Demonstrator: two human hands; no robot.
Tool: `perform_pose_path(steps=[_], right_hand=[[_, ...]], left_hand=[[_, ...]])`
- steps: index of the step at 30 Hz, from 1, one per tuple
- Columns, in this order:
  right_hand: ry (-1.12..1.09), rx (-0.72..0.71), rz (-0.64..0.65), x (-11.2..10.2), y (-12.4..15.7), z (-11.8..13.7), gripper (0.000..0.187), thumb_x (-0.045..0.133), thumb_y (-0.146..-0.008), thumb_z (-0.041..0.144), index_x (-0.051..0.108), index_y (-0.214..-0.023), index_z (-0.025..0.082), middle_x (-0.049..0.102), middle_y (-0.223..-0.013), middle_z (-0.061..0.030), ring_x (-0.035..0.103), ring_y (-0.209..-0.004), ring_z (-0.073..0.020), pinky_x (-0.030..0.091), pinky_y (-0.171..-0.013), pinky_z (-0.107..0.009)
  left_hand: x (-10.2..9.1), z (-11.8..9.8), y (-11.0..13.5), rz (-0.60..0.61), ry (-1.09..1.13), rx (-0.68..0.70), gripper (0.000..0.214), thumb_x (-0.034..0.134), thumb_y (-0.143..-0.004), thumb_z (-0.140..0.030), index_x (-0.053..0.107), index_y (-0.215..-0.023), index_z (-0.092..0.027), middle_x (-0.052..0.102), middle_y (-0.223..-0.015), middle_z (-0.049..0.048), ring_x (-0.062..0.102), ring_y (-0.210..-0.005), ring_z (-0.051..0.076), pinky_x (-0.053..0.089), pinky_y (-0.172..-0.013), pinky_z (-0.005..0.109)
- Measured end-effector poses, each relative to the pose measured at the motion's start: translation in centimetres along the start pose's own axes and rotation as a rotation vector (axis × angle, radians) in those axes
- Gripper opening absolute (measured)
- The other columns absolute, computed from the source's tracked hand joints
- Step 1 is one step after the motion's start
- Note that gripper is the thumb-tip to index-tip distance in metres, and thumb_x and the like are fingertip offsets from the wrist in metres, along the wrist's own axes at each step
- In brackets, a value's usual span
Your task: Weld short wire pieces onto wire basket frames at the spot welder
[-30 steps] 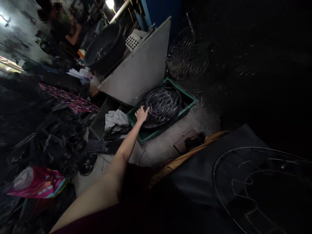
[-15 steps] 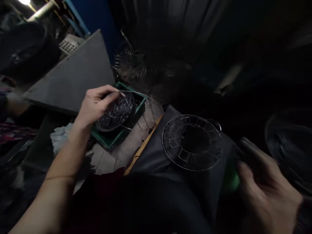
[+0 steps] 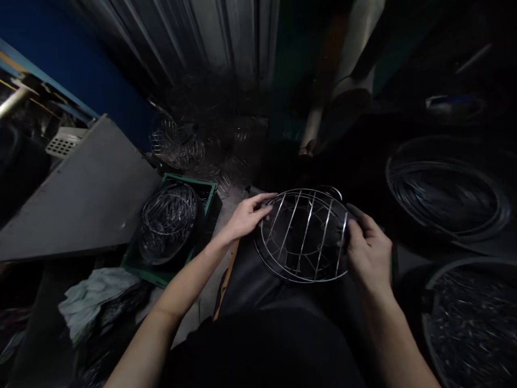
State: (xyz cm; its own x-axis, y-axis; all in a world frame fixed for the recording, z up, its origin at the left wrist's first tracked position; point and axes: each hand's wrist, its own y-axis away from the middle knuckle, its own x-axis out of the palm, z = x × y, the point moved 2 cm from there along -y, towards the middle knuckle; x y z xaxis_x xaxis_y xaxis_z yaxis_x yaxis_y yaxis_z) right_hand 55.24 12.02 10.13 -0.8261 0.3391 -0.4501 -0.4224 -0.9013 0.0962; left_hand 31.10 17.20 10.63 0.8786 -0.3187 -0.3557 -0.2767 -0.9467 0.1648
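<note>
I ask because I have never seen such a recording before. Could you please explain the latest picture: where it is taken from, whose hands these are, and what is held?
There is no machine here. A camera on a person's head looks forward and down, so the bare left hand and right hand belong to the wearer. They hold a round wire rack with parallel bars by its opposite edges. Behind its bars shows a wire frame with a ring inside; whether the two touch, I cannot tell. Below is a dark grey surface. To the left, a green crate holds a dark tub of tangled wire pieces. A pale cloth lies nearby.
</note>
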Motion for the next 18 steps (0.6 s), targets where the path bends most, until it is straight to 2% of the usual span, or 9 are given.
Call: perform_pose_path(steps=[3, 5, 8, 10, 14, 18], right_hand=[[0.233, -0.121, 0.001, 0.2, -0.8, -0.5, 0.039, 0.045, -0.086, 0.037, 0.066, -0.113, 0.019, 0.063, -0.098, -0.0094, 0.06, -0.092, -0.0242, 0.048, -0.089, -0.045], [0.387, -0.207, -0.038, 0.2, -0.9, -0.9, 0.039, 0.043, -0.086, 0.036, 0.067, -0.112, 0.019, 0.06, -0.09, -0.0101, 0.059, -0.083, -0.0237, 0.05, -0.082, -0.044], [0.507, -0.315, -0.077, 0.4, -0.9, -1.7, 0.039, 0.041, -0.086, 0.033, 0.068, -0.111, 0.021, 0.055, -0.085, -0.0096, 0.058, -0.076, -0.0228, 0.052, -0.074, -0.042], [0.539, -0.358, -0.057, 0.4, -0.9, -2.4, 0.039, 0.04, -0.086, 0.031, 0.067, -0.113, 0.023, 0.053, -0.085, -0.0091, 0.057, -0.075, -0.0222, 0.052, -0.071, -0.04], [0.549, -0.3, 0.068, -0.3, -0.6, -4.0, 0.041, 0.038, -0.088, 0.033, 0.063, -0.12, 0.027, 0.053, -0.084, -0.0079, 0.057, -0.072, -0.0212, 0.052, -0.069, -0.04], [0.35, -0.186, 0.165, -1.8, 0.4, -5.6, 0.041, 0.043, -0.09, 0.045, 0.06, -0.123, 0.028, 0.059, -0.096, -0.0061, 0.06, -0.09, -0.0213, 0.051, -0.082, -0.039]], left_hand=[[0.7, 1.5, 0.0, -0.134, -0.149, 0.048, 0.031, 0.048, -0.09, -0.026, 0.062, -0.118, -0.023, 0.069, -0.109, 0.0017, 0.066, -0.097, 0.017, 0.051, -0.091, 0.03], [1.6, 2.1, -0.4, -0.162, -0.271, 0.094, 0.032, 0.047, -0.09, -0.022, 0.062, -0.118, -0.023, 0.067, -0.115, 0.0015, 0.063, -0.105, 0.017, 0.048, -0.097, 0.029], [2.5, 2.9, -0.9, -0.159, -0.456, 0.12, 0.034, 0.044, -0.093, -0.026, 0.058, -0.123, -0.024, 0.069, -0.1, 0.0029, 0.065, -0.092, 0.016, 0.052, -0.085, 0.027], [2.7, 3.4, -0.9, -0.163, -0.535, 0.136, 0.034, 0.043, -0.094, -0.031, 0.057, -0.124, -0.024, 0.066, -0.089, 0.0028, 0.063, -0.082, 0.015, 0.052, -0.077, 0.025], [2.9, 4.4, -0.6, -0.146, -0.532, 0.164, 0.036, 0.041, -0.094, -0.034, 0.056, -0.125, -0.022, 0.06, -0.085, 0.0028, 0.059, -0.077, 0.014, 0.049, -0.073, 0.024], [3.1, 5.1, -0.2, -0.166, -0.381, 0.154, 0.037, 0.038, -0.095, -0.038, 0.056, -0.125, -0.024, 0.058, -0.086, 0.0019, 0.058, -0.079, 0.013, 0.049, -0.077, 0.025]])
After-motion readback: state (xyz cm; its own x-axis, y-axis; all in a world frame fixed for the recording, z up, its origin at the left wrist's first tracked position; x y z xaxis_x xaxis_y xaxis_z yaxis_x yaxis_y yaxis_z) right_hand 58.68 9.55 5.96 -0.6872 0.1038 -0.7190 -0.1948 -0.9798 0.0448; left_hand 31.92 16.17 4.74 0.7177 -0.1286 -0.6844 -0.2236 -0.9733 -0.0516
